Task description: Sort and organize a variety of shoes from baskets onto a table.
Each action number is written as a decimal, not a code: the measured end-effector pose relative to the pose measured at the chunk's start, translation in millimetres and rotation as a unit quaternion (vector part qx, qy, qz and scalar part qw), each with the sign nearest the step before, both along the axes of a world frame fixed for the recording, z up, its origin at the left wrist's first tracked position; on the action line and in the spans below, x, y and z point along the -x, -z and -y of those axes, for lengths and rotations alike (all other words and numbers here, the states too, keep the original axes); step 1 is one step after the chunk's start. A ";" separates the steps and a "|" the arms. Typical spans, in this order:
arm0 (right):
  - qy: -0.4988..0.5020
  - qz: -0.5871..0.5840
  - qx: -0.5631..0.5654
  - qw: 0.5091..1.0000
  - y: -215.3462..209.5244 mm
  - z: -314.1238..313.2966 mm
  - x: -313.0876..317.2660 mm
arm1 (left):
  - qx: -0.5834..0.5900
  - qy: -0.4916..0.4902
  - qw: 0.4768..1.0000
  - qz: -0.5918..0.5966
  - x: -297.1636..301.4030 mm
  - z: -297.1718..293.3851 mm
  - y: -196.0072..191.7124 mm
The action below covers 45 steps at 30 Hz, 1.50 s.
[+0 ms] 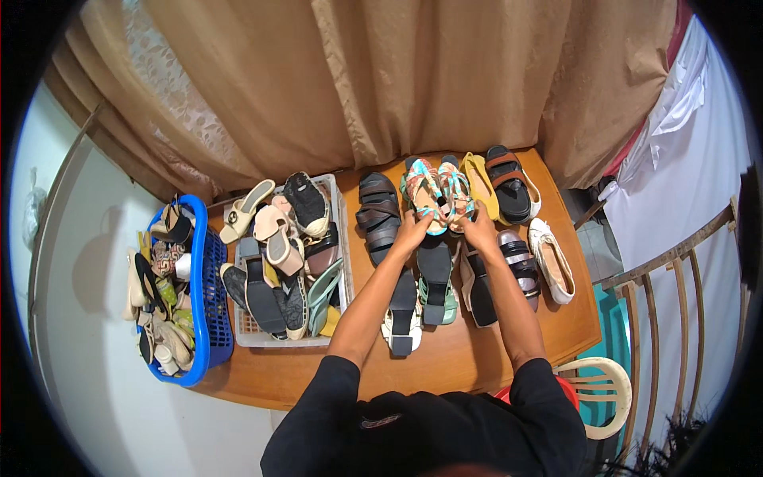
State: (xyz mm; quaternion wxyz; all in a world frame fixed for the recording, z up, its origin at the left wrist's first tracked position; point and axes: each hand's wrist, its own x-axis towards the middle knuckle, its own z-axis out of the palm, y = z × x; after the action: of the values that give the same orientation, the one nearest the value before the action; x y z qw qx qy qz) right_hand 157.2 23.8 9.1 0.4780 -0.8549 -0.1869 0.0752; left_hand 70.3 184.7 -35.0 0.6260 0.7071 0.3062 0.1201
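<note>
A pair of floral sandals (pixel 424 184) in turquoise, orange and white lies near the far side of the table, side by side. My left hand (pixel 415 229) is closed on the heel end of the left sandal, and my right hand (pixel 478 229) grips the heel end of the right one. Black strappy sandals (pixel 377 208) stand left of them; yellow flats (pixel 482 188) and black sandals with brown straps (pixel 509 181) are to the right. Closer to me, green-strapped sandals (pixel 435 278) show a dark sole upward. Silver-strapped sandals (pixel 518 259) sit beside my right forearm, which partly covers them.
A clear plastic crate (pixel 347 274) piled with mixed shoes stands on the wooden table (pixel 358 380). At its left is a blue basket (pixel 214 318), also full of shoes. White flats (pixel 554 262) lie near the right edge. A plastic chair (pixel 616 389) stands beyond that edge; brown curtains (pixel 445 79) hang behind.
</note>
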 end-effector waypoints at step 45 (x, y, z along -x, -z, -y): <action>-0.158 0.043 -0.212 0.963 -50.4 -222.4 276.8 | -0.364 -0.177 0.914 -0.010 365.4 -217.9 -45.8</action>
State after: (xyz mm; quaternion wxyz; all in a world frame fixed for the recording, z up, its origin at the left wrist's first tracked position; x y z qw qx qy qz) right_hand -119.6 246.2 59.4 0.6217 -0.6960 -0.3520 0.0719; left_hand -295.1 402.6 10.8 0.2903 0.8213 0.3681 0.3250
